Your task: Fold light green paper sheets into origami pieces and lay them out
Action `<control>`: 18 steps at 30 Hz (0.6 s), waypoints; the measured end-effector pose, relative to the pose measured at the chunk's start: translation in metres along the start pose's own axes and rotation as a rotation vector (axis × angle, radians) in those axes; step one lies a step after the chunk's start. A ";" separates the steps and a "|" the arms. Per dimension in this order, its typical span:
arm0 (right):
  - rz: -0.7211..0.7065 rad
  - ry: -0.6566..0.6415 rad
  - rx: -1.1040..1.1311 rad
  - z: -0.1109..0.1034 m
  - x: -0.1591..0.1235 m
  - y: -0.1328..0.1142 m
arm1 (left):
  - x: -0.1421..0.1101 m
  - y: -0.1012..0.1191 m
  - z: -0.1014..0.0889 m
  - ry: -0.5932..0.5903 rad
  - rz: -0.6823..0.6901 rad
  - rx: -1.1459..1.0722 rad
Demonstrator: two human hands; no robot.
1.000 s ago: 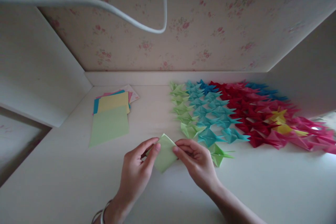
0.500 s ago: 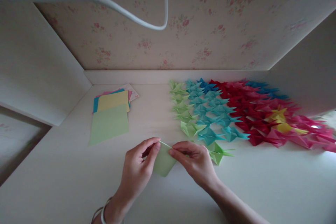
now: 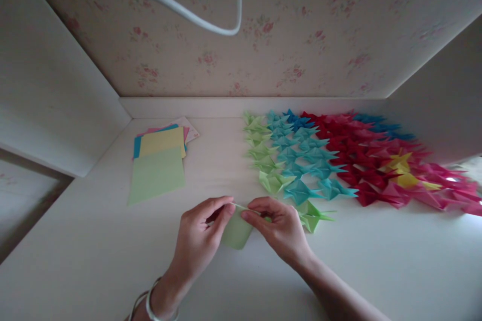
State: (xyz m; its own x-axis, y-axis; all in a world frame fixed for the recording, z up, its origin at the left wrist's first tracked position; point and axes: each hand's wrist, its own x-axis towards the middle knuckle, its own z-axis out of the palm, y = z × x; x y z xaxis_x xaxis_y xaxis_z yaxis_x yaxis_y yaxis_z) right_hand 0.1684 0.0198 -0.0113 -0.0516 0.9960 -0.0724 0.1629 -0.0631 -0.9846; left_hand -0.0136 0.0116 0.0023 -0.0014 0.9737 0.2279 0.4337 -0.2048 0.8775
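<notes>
Between my hands is a small folded sheet of light green origami paper (image 3: pixel 238 230), held just over the white desk. My left hand (image 3: pixel 205 228) pinches its upper left edge between thumb and forefinger. On the upper right edge, my right hand (image 3: pixel 280 225) pinches the same paper, its thumb and fingertips close to the left ones. The fold along the top edge shows as a thin pale line. Just beyond my right hand lies a green paper crane (image 3: pixel 311 216), partly hidden by the hand.
Rows of folded paper cranes in light green (image 3: pixel 263 150), turquoise (image 3: pixel 301 190), red (image 3: pixel 350 160) and pink (image 3: pixel 433 180) cover the right back of the white desk (image 3: pixel 94 241). At the left lie flat paper sheets (image 3: pixel 158 175). A white cable (image 3: pixel 181 7) hangs above.
Both hands keep their pinch on the green paper. The fingertips have drawn slightly closer together along its top edge, the left ones moving a little right. The camera view has shifted slightly.
</notes>
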 end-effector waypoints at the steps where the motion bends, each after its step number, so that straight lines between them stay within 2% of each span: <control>1: 0.005 -0.013 0.011 0.000 0.000 0.000 | 0.000 -0.001 0.000 0.017 -0.013 0.003; 9: 0.084 -0.133 0.273 -0.001 0.002 -0.004 | -0.001 -0.005 -0.001 0.123 -0.069 0.063; 14: 0.052 -0.155 0.227 0.000 -0.001 -0.007 | -0.001 -0.004 -0.002 0.155 -0.069 0.090; 18: 0.014 -0.107 0.157 0.001 -0.002 -0.004 | -0.001 -0.001 0.000 0.154 -0.097 0.074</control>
State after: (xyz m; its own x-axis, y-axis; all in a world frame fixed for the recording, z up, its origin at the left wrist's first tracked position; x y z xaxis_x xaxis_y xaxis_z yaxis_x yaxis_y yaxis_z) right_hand 0.1671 0.0181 -0.0076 -0.1559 0.9832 -0.0945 0.0094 -0.0942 -0.9955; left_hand -0.0142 0.0109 0.0015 -0.1820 0.9604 0.2108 0.4899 -0.0973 0.8664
